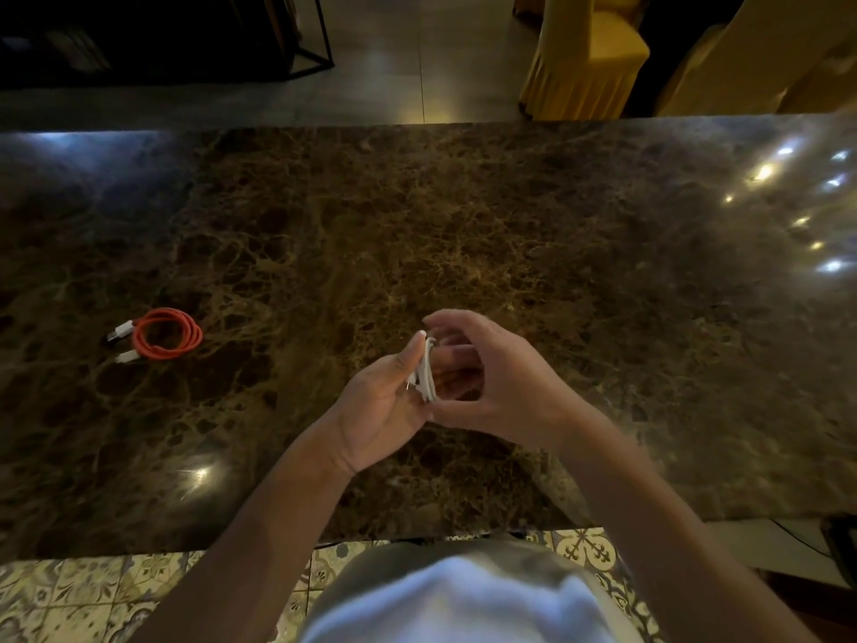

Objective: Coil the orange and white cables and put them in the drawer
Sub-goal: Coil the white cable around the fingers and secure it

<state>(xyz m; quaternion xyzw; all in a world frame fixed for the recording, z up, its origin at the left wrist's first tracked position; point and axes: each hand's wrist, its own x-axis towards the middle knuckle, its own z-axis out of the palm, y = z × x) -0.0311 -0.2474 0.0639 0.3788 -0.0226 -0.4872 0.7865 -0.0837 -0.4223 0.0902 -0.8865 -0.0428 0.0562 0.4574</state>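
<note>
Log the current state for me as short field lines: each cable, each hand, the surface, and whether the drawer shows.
orange cable: coiled, lying on the marble counter, far to the person's left, untouched
white cable: bunched in loops, held above the counter between both hands
left hand: holds the white loops, thumb against them
right hand: fingers curled at the white loops
drawer: not in view
task stage: orange coil done; white coil in hand; nothing stowed yet

No text, label, brand, number or sign can be read anywhere. Nothing legible is borne by the orange cable, the white cable or the marble counter.
</note>
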